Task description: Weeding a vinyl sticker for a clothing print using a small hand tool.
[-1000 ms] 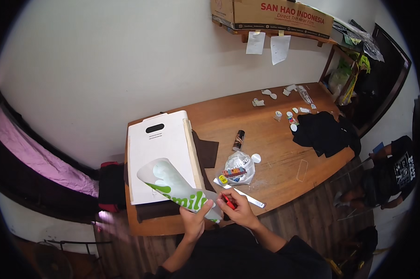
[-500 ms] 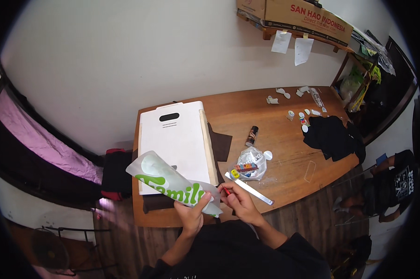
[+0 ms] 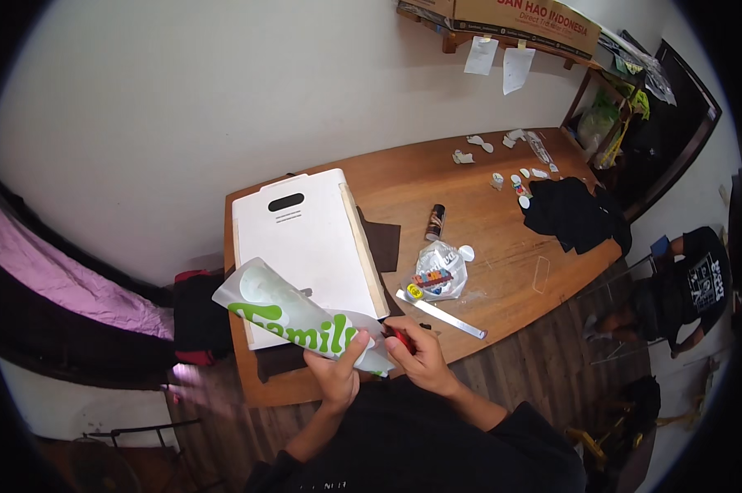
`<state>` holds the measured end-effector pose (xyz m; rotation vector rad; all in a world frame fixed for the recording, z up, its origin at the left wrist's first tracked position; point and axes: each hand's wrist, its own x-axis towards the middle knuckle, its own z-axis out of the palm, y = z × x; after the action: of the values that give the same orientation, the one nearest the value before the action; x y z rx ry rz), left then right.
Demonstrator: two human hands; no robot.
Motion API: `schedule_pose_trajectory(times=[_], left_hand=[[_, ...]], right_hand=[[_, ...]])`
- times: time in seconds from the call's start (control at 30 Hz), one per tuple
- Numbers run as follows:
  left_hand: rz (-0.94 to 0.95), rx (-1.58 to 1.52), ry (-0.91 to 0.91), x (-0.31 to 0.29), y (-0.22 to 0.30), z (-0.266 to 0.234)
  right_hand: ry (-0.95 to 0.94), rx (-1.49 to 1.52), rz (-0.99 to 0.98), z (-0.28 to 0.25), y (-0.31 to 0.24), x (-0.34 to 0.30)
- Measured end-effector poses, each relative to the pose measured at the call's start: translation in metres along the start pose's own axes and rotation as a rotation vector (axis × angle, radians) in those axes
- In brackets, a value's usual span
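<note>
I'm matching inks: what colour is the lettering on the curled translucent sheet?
The curled translucent sheet has bright green lettering, shown best in the head view.

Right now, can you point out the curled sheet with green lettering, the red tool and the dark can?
Curled sheet [image 3: 288, 315]: head view, middle of its outer surface.
Red tool [image 3: 403, 338]: head view, its visible red part.
Dark can [image 3: 436, 223]: head view, middle of its side.

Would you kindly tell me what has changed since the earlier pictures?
The sheet has swung leftward, its far end now past the left edge of the white board. The left hand keeps the sheet, the right hand the red tool. Nothing was released. The white board stayed put.
</note>
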<state>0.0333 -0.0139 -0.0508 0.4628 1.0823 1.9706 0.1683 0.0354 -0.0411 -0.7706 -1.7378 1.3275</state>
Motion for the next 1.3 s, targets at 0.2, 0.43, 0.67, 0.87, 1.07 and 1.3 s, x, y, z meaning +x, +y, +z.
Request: schedule_pose_trajectory(times=[0.2,0.43,0.67,0.87,1.07,1.3], left_hand=[[-0.039,-0.012,-0.043,0.003,0.004,0.0],[-0.011,0.022,-0.114,0.007,0.001,-0.003],[-0.007,0.035,-0.138,0.013,0.004,-0.004],[0.012,0.022,-0.18,0.018,0.01,-0.002],[0.036,0.04,-0.206,0.027,0.015,-0.004],[0.027,0.055,-0.204,0.033,0.02,-0.006]], right_hand=[[0.062,-0.013,-0.006,0.009,-0.001,-0.002],[0.097,0.081,0.069,0.014,0.002,-0.006],[0.127,0.046,0.046,0.017,-0.001,-0.001],[0.156,-0.002,0.018,0.021,-0.003,0.006],[0.162,0.007,0.003,0.027,-0.003,0.014],[0.17,-0.017,-0.004,0.032,-0.004,0.02]])
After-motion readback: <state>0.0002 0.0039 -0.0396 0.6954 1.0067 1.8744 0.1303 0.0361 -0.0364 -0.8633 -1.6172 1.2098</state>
